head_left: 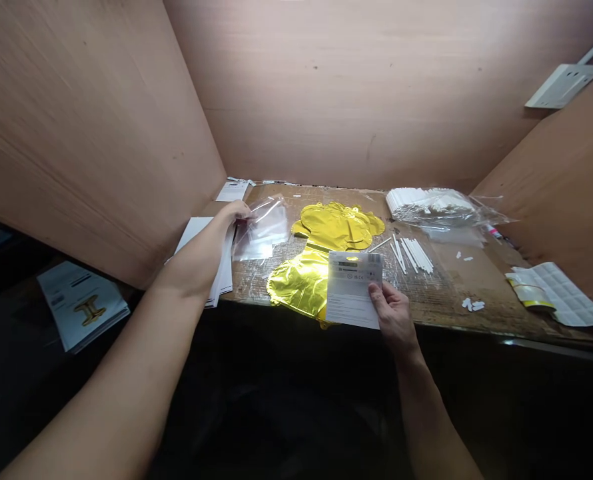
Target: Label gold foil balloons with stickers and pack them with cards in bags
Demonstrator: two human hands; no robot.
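Observation:
My right hand (395,313) holds a printed white card (354,300) upright near the table's front edge, thumb on the near face and fingers behind. The card has a hang hole, a barcode and small text. At the left, my left hand (236,212) is closed on the edge of a clear plastic bag (269,227), its fingertips partly hidden. Shiny gold foil balloons (334,225) lie flat between the hands. Another part of the gold foil (299,283) reaches the front edge, partly behind the card.
White sticks (416,255) lie loose right of the foil, below a clear bag of white sticks (429,203). White cards (225,267) are stacked under my left forearm. Packets (84,307) sit lower left. A white sheet (561,290) lies far right. Wooden panels enclose the table.

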